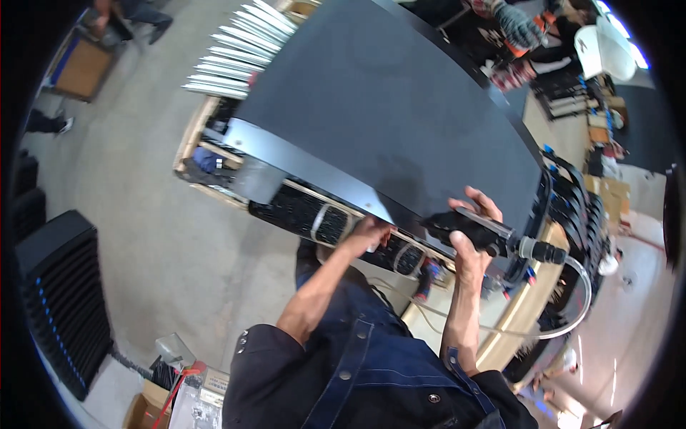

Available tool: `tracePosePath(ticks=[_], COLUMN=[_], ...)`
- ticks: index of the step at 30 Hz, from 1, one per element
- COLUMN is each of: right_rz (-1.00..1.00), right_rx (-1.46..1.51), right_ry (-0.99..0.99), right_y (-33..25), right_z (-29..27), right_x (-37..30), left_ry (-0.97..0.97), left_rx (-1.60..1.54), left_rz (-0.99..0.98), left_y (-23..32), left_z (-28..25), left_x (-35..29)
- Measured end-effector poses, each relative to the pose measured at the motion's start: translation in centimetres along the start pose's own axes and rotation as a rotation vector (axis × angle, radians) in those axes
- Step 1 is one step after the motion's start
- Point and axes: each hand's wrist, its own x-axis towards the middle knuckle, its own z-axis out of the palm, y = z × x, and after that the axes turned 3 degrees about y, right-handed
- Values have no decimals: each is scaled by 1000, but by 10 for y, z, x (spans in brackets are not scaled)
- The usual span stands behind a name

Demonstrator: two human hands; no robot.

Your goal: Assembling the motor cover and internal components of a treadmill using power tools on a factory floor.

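A large dark grey panel [371,100] with a bent metal edge strip [307,163] lies in front of me on a wooden-framed bench. My right hand [473,239] is closed round a black air-powered driver [471,227], held over the panel's near right corner. A clear air hose [587,300] runs from the driver's back end and loops round to the right. At the near edge, by the end of the metal strip, my left hand [368,234] has its fingers curled in. What they hold, if anything, is hidden.
Wrapped black padding [331,223] lines the bench's near side. A red-and-blue handheld tool [427,277] hangs by the corner. White metal strips [239,50] are stacked far left. Across the panel, a co-worker's gloved hand [520,27] is by an orange tool. Black parts [61,300] stand left.
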Motion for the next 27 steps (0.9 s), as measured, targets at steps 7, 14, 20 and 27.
tracePosePath(ticks=[7, 14, 20, 27], right_rz=[-99, -141, 28, 299], right_rx=[-132, -360, 410, 471], right_ry=[17, 168, 352, 725], right_y=[-3, -12, -48, -51], right_z=[17, 44, -6, -138], right_x=[-16, -26, -1, -137], left_ry=[648, 752, 704, -182], left_rx=[929, 1443, 1447, -506], left_rz=[336, 190, 318, 8], left_y=[-22, 10, 37, 53], left_z=[-49, -142, -102, 50], left_x=[-60, -85, -67, -38])
